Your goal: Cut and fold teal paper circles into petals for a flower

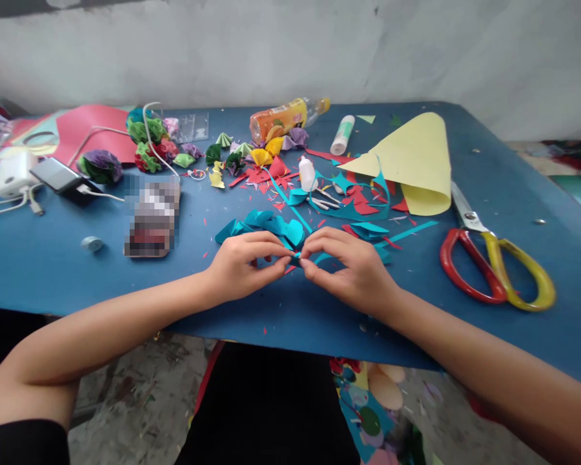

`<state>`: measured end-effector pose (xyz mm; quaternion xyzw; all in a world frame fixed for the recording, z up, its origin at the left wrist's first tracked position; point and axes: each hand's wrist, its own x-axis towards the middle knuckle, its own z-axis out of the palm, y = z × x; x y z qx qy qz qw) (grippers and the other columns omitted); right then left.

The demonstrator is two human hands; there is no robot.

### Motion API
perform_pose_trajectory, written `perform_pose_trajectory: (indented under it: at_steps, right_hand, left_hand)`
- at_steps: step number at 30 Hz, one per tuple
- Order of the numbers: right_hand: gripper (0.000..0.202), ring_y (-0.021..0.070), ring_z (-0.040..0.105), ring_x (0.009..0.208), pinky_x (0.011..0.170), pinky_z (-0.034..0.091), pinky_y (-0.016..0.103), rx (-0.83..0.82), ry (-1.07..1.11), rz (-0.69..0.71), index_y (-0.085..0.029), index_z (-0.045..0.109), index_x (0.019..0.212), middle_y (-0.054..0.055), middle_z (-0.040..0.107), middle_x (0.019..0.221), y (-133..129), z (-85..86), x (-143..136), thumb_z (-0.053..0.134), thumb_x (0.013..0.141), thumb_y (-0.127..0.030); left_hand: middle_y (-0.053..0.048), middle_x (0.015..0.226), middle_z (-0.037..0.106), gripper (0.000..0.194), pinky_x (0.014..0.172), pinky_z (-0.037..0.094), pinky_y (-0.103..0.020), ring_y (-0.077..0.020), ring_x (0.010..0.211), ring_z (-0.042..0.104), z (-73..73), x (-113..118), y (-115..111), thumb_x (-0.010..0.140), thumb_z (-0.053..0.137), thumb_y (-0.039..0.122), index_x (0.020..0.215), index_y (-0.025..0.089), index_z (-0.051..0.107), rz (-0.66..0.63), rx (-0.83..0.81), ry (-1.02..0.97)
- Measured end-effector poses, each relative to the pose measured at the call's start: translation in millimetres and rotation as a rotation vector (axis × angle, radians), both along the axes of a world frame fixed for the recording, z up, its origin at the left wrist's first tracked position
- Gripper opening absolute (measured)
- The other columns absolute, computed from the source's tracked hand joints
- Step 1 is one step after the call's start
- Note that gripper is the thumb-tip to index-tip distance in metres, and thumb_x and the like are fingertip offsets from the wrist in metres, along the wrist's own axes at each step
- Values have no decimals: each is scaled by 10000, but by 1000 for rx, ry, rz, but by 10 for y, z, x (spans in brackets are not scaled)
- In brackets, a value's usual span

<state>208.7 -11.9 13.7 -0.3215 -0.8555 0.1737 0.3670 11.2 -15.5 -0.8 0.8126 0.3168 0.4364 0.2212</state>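
Between my fingertips is a small piece of teal paper (296, 260), mostly hidden by the fingers. My left hand (249, 263) pinches its left end with thumb and forefinger. From the other side my right hand (345, 263) pinches it too, the hands almost touching. Just beyond my left hand lies a cluster of folded teal paper pieces (266, 223). Another teal folded piece (369, 230) rests behind my right hand. A white glue bottle (307, 174) stands farther back among red and teal scraps.
Scissors (479, 252) with red and yellow handles lie at right, near a yellow paper cone (416, 165). Behind are a glue stick (342, 135) and an orange-labelled bottle (285, 120). A phone (152, 219), charger (15, 174), cables and paper flowers (150, 139) occupy the left of the blue table (174, 278).
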Motion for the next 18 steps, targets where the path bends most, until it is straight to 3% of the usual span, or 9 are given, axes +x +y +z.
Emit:
perform_pose_trajectory:
  at_steps: [9, 18]
  right_hand:
    - [48, 158, 606, 760, 701, 496, 288, 93, -71, 18, -201, 577, 790, 35, 631, 807, 36, -36, 44, 567, 813, -160]
    - [57, 161, 603, 765, 697, 506, 292, 144, -100, 54, -197, 580, 800, 45, 632, 800, 29, -48, 44, 556, 828, -153]
  left_hand:
    - [-76, 865, 689, 199, 586, 504, -187, -96, 674, 621, -32, -19, 26, 866, 549, 259, 942, 153, 699, -81, -36, 108]
    - [-75, 815, 702, 175, 613, 526, -200, -107, 687, 643, -72, -45, 78, 856, 576, 245, 900, 147, 714, -155, 22, 80]
